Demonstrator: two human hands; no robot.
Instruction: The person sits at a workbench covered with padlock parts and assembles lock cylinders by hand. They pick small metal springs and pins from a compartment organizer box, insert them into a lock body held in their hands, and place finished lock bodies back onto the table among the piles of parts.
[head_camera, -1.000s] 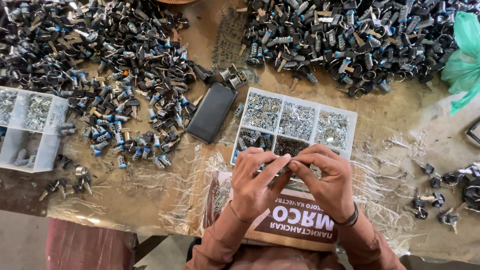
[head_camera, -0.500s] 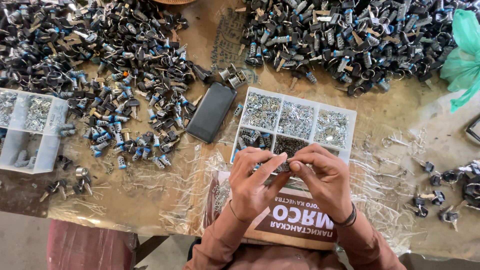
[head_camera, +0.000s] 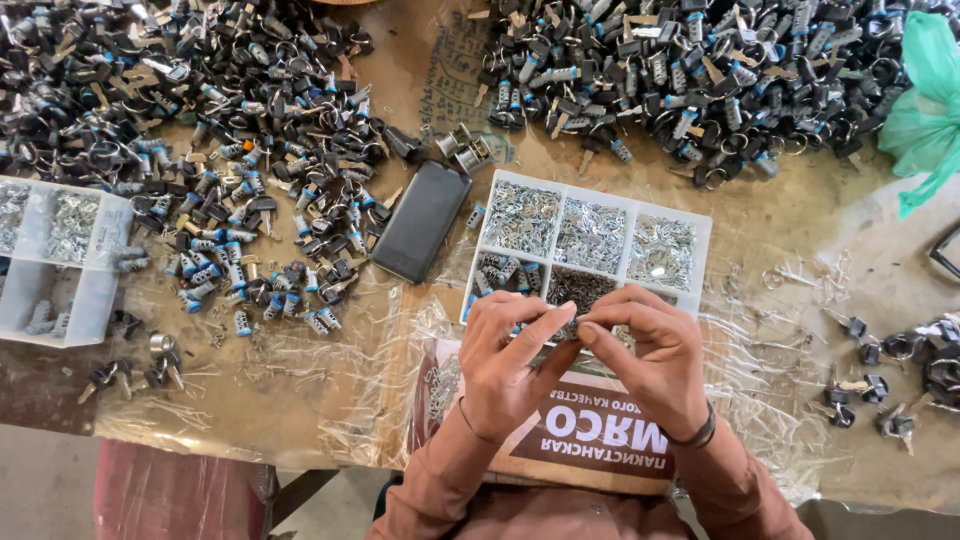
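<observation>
Head view: left hand (head_camera: 510, 365) and right hand (head_camera: 645, 360) met fingertip to fingertip over the near edge of a white parts tray (head_camera: 590, 245), pinching some small part between them, too tiny to identify. Below the hands, a printed carton (head_camera: 590, 440) on the bench (head_camera: 800, 230). Just left of the tray, a black phone (head_camera: 422, 222); beyond, heaps of key cylinders (head_camera: 230, 130).

- Cardboard box (head_camera: 590, 430): flat, rectangular, brown panel with white lettering on a tan ground; lies directly beneath the fingers (head_camera: 545, 335), toward the wrists.
- Phone (head_camera: 422, 221): dark rectangular slab, rounded corners, screen blank and black; lies up and left of the fingertips, well apart.
</observation>
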